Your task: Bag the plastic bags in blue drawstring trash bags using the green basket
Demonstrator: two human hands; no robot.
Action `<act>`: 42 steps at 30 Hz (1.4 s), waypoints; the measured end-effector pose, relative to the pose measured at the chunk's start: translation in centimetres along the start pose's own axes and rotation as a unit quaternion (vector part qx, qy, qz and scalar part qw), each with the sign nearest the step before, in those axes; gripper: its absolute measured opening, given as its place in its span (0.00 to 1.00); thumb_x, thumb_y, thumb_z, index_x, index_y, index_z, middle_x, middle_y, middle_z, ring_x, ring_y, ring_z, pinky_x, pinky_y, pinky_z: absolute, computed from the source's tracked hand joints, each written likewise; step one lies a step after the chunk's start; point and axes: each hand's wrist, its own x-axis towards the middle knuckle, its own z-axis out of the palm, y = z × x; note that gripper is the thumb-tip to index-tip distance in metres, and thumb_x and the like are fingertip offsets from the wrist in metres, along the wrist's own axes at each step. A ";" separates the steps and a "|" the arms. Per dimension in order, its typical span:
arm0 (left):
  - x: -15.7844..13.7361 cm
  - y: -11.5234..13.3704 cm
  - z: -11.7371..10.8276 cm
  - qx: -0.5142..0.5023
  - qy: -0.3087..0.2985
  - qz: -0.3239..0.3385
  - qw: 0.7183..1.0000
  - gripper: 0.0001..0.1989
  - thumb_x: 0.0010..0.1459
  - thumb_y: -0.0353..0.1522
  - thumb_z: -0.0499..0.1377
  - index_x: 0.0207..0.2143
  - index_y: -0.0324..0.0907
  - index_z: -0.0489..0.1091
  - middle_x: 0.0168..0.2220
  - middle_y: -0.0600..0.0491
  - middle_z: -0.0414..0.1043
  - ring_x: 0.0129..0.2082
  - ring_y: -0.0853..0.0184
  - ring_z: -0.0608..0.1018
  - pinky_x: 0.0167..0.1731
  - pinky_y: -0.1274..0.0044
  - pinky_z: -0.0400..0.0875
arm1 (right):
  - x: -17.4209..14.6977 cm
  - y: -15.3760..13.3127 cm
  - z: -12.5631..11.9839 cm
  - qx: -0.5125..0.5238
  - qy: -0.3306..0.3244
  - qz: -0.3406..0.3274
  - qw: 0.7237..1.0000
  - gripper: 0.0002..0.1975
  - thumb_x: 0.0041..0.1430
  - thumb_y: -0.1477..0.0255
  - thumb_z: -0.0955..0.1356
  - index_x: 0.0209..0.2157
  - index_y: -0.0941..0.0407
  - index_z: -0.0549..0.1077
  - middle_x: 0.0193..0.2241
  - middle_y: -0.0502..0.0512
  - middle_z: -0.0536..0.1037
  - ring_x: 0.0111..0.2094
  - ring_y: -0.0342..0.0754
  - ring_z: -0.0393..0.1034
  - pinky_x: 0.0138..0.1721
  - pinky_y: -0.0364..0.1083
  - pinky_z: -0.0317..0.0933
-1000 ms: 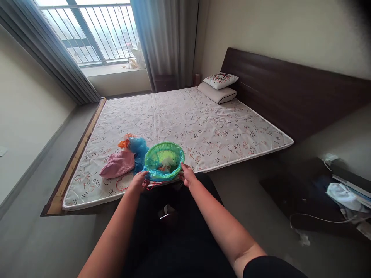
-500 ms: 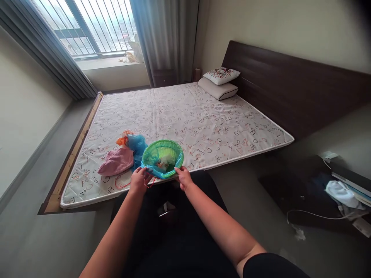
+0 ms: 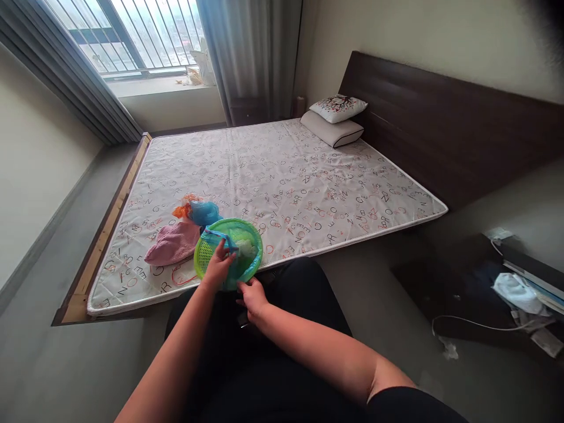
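A green plastic basket [image 3: 203, 258] tilts over my lap at the mattress edge. A thin blue plastic bag [image 3: 251, 271] lines part of it, with whitish crumpled stuff [image 3: 245, 247] inside. Fingers of my left hand [image 3: 220, 265] are closed on the bag's edge, which is pulled inward off the basket's left wall. My right hand [image 3: 254, 296] grips the rim at the near right side. Just left of the basket lie a pink cloth [image 3: 173, 244] and another blue plastic bag [image 3: 203, 212] beside an orange one [image 3: 182, 210].
The bare mattress [image 3: 273, 176] stretches ahead, with two stacked pillows [image 3: 337, 117] by the dark headboard [image 3: 423, 100]. A wooden bed rail [image 3: 106, 229] runs along the left. On the right, a dark nightstand [image 3: 440, 282] carries a white bundle [image 3: 519, 292] and a cable.
The basket has shifted left and nearer to me. My left hand has drawn the bag's left edge away from the rim, baring the basket wall. My right hand has moved left along with it.
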 end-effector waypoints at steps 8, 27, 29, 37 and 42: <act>-0.8 -0.2 -0.4 0.009 0.047 0.033 0.998 0.27 0.50 0.22 0.71 0.54 0.42 0.79 0.37 0.51 0.83 0.31 0.68 0.78 0.33 0.81 0.75 | 1.0 -0.6 -1.4 -0.026 -0.027 0.008 0.999 0.09 0.61 0.73 0.75 0.44 0.54 0.79 0.36 0.51 0.81 0.33 0.44 0.71 0.28 0.41 0.63; -1.7 4.3 -4.2 0.036 0.097 -0.003 0.995 0.34 0.40 0.40 0.83 0.48 0.36 0.79 0.32 0.52 0.78 0.25 0.70 0.74 0.21 0.81 0.64 | 0.1 -2.0 -1.3 0.064 -0.066 0.051 0.994 0.12 0.65 0.66 0.76 0.45 0.53 0.74 0.42 0.51 0.83 0.31 0.43 0.81 0.28 0.40 0.63; -1.8 3.5 -3.9 0.007 0.108 0.000 0.994 0.34 0.39 0.39 0.83 0.47 0.36 0.78 0.32 0.52 0.78 0.26 0.69 0.75 0.21 0.81 0.64 | -0.4 -1.6 -1.0 0.052 -0.090 0.055 0.993 0.15 0.62 0.64 0.78 0.45 0.53 0.74 0.44 0.52 0.84 0.32 0.45 0.82 0.29 0.41 0.64; -1.9 2.3 -3.7 -0.056 0.077 0.040 0.995 0.32 0.41 0.39 0.83 0.46 0.39 0.79 0.36 0.49 0.82 0.34 0.67 0.81 0.34 0.79 0.73 | 1.7 -1.0 -4.3 -0.013 0.022 0.027 0.999 0.11 0.44 0.76 0.72 0.31 0.53 0.69 0.26 0.45 0.72 0.22 0.41 0.66 0.25 0.41 0.56; -1.7 1.3 -3.9 -0.089 0.077 0.052 0.992 0.31 0.43 0.40 0.82 0.47 0.38 0.79 0.39 0.47 0.84 0.35 0.64 0.83 0.37 0.76 0.76 | 7.2 -7.5 -8.1 -0.042 0.126 -0.059 0.989 0.10 0.52 0.72 0.69 0.32 0.51 0.62 0.24 0.44 0.68 0.24 0.42 0.64 0.28 0.41 0.58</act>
